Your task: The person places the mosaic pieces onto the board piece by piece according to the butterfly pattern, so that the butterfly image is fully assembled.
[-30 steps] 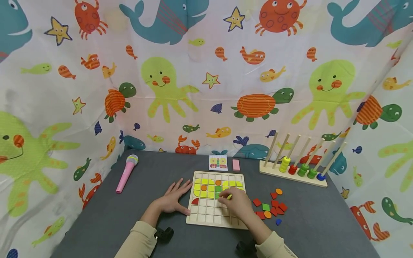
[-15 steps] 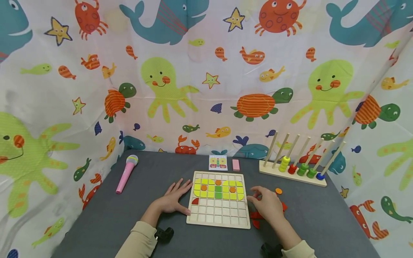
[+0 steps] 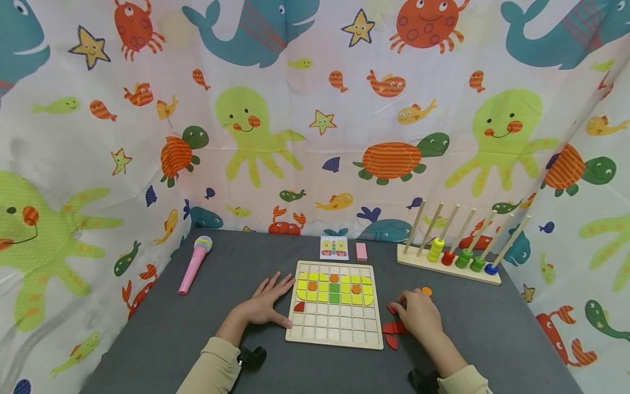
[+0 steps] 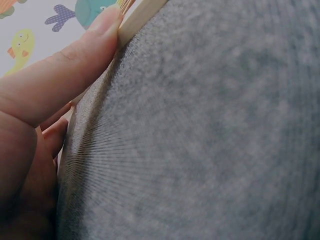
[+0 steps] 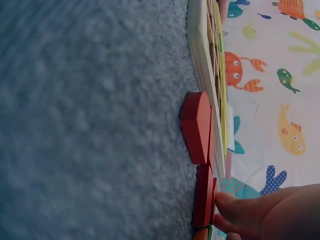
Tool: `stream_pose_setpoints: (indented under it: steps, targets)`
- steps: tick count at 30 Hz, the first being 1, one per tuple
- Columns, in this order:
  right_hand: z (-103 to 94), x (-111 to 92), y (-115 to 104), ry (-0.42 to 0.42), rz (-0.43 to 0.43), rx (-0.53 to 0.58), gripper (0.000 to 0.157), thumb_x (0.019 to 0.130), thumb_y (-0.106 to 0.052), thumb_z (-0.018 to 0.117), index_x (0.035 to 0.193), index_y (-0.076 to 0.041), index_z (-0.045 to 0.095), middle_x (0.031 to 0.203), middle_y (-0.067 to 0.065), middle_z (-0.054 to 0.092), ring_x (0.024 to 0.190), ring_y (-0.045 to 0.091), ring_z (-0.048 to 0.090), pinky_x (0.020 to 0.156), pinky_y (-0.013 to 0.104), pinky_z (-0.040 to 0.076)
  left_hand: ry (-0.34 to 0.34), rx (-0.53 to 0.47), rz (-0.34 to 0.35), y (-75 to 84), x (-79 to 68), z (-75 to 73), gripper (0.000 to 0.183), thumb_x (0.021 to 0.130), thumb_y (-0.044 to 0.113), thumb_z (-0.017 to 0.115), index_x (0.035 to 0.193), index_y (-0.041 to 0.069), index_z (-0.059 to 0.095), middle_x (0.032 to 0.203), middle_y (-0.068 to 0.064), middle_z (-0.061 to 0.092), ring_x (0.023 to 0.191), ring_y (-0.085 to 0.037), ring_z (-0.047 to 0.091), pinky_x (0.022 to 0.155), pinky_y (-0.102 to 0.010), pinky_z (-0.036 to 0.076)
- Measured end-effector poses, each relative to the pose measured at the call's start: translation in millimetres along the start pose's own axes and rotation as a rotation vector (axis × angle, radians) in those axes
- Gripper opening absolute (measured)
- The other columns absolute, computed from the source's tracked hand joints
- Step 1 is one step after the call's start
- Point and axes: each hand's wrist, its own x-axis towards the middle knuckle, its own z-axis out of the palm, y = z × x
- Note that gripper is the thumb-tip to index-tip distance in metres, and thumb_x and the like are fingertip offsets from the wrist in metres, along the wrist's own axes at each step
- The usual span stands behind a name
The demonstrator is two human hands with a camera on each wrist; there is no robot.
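Just off the right edge of the wooden grid board, on the gray table, a red piece at the fingertips of the right hand. Fingers bent, tips gathered at that piece; impossible to tell from either view whether pinched or only touched. By the board's front right corner, close beside it, more red pieces, among them a rounded quarter. Just beyond the same hand, toward the table's far edge, an orange disc.

Along the board's left edge, the left hand, fingers spread, thumb resting on the rim near the front left corner. On the board, toward its far edge, yellow tiles in a wide band, with three orange rounds and two green squares among them; below the band, in the leftmost column, a lone red quarter.

Near the table's far edge, side by side, a small picture card and a pink block. At the far right corner, a peg stand with colored rings on five of seven pegs. Toward the far left corner, a pink microphone, head toward the far edge. Behind the table, a pale curtain printed with sea animals.
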Motion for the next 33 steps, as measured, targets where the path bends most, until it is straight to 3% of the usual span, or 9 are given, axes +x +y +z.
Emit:
stream_pose_setpoints:
  steps: [3,10,20,24,28,33]
  targets:
    - [0.1,0.0,-0.5,-0.025,0.002,0.017,0.02,0.087,-0.027,0.081,0.087,-0.009,0.072,0.079,0.005,0.057,0.07,0.02,0.05,0.057,0.033,0.042,-0.002,0.013,-0.007,-1.7,1.6,1.9,0.124,0.066,0.066,0.083,0.164,0.028,0.017,0.171,0.005,0.008,0.158,-0.028,-0.01,0.122,-0.06,-0.004]
    - [-1.1,0.8,-2.9,-0.08,0.016,0.033,0.034,0.083,-0.034,0.084,0.091,-0.006,0.067,0.08,0.006,0.054,0.072,0.02,0.048,0.059,0.033,0.039,0.007,0.012,-0.01,-3.4,2.9,2.4,0.122,0.067,0.065,0.084,0.163,0.029,0.018,0.171,0.007,0.008,0.158,-0.026,-0.01,0.123,-0.06,-0.004]
    - [-7.5,11.2,-13.2,-0.135,0.037,0.224,0.026,0.085,-0.029,0.083,0.087,-0.012,0.063,0.074,0.004,0.054,0.068,0.019,0.049,0.056,0.03,0.038,-0.003,-0.009,0.013,5.4,-2.4,-3.6,0.121,0.069,0.061,0.085,0.163,0.022,0.02,0.171,-0.003,0.011,0.157,-0.034,-0.007,0.121,-0.062,-0.005]
    - [-9.8,14.4,-27.9,-0.135,-0.004,0.301,0.017,0.086,-0.026,0.082,0.092,-0.013,0.072,0.077,0.001,0.062,0.071,0.019,0.052,0.058,0.029,0.042,-0.008,-0.02,0.017,5.5,-3.6,-4.5,0.122,0.069,0.063,0.083,0.164,0.023,0.018,0.172,-0.002,0.009,0.157,-0.034,-0.009,0.121,-0.063,-0.006]
    - [-8.2,14.0,-47.9,-0.14,-0.066,0.377,0.014,0.09,-0.02,0.077,0.101,-0.012,0.08,0.09,0.0,0.074,0.08,0.016,0.06,0.066,0.031,0.052,0.002,-0.022,0.025,3.9,-2.7,-4.4,0.122,0.068,0.066,0.083,0.164,0.024,0.02,0.171,-0.002,0.01,0.157,-0.035,-0.008,0.121,-0.063,-0.006]
    - [1.2,11.3,-74.4,-0.155,-0.103,0.439,0.013,0.091,-0.019,0.076,0.102,-0.013,0.08,0.092,-0.002,0.075,0.082,0.014,0.062,0.072,0.032,0.054,-0.015,-0.003,0.023,2.5,-0.8,-2.5,0.122,0.069,0.066,0.082,0.164,0.024,0.018,0.172,-0.001,0.009,0.157,-0.034,-0.009,0.121,-0.062,-0.006]
